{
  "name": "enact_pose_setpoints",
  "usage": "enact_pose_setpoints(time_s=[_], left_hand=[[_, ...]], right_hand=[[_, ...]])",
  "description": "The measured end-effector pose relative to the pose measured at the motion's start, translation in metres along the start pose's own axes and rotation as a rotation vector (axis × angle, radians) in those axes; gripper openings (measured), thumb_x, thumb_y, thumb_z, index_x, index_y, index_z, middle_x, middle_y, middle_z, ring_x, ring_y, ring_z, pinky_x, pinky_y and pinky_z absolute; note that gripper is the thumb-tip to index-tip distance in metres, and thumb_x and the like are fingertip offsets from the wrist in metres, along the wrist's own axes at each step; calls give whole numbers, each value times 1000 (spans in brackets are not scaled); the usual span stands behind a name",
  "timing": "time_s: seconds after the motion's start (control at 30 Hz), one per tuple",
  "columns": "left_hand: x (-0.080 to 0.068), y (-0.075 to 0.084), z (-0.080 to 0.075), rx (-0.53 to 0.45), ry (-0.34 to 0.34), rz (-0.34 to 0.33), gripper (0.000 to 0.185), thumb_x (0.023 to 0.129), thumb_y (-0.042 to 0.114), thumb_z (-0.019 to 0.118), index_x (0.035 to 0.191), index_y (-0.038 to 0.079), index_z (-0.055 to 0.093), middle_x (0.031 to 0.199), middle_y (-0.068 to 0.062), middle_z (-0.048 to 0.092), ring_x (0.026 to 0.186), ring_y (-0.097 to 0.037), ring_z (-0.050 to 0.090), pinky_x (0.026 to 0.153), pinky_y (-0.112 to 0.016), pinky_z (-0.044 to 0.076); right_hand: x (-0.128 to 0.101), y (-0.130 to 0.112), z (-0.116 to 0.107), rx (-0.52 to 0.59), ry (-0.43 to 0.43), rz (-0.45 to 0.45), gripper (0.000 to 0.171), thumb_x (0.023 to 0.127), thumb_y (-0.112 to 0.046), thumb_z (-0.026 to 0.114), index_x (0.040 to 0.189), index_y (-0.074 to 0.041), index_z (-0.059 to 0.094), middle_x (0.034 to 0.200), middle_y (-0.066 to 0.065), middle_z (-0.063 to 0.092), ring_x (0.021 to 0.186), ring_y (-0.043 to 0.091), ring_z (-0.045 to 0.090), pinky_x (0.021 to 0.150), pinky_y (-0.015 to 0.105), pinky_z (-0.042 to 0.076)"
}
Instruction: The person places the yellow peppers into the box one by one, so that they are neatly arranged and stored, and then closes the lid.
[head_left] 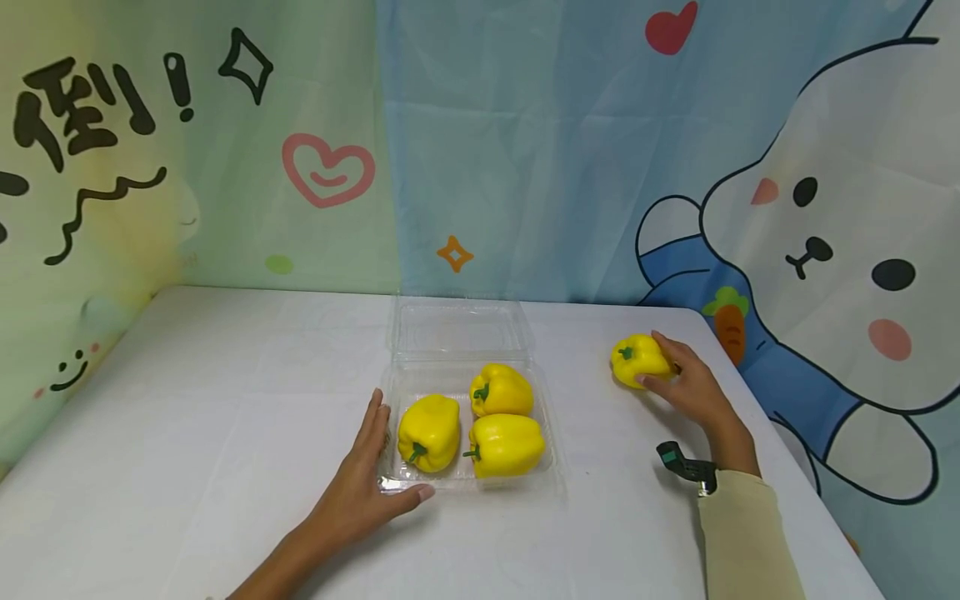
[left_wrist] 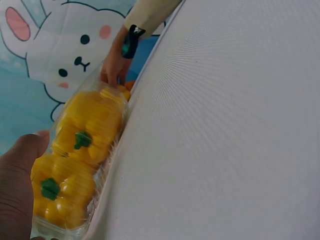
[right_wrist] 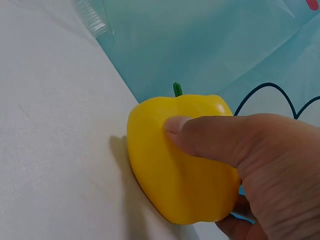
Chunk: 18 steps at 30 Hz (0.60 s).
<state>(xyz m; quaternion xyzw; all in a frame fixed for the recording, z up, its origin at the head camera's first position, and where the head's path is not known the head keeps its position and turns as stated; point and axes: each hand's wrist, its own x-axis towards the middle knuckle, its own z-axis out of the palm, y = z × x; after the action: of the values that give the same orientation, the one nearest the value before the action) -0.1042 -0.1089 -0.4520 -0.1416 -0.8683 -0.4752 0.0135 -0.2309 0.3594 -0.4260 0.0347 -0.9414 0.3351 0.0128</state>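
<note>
A clear plastic clamshell box lies with its lid folded back. Inside it are three yellow bell peppers: one at the left, one at the back right and one at the front right. My left hand rests at the box's front left corner, fingers fairly straight along its left side and thumb at the front. To the right of the box, my right hand grips another yellow bell pepper, with the thumb across its side. Most of the right hand's fingers are hidden behind that pepper.
The box stands on a white-covered table. A printed cloth with cartoon figures hangs behind the table and along its right side. A black wrist mount sticks out from the right sleeve.
</note>
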Motion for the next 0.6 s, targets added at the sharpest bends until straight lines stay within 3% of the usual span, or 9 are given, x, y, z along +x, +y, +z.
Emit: enact_pose_setpoints(time_s=[0.6], left_hand=[[0,0,0,-20,-2,-1,121,72,49,83,155,2,10,163,-4,-6,145,-31,13,109,-51,23]], right_hand=[[4,-7,3,-22,20,-17,81,89,-22,72,155,-10,25,151,27,29,135,46,29,106,59,30]])
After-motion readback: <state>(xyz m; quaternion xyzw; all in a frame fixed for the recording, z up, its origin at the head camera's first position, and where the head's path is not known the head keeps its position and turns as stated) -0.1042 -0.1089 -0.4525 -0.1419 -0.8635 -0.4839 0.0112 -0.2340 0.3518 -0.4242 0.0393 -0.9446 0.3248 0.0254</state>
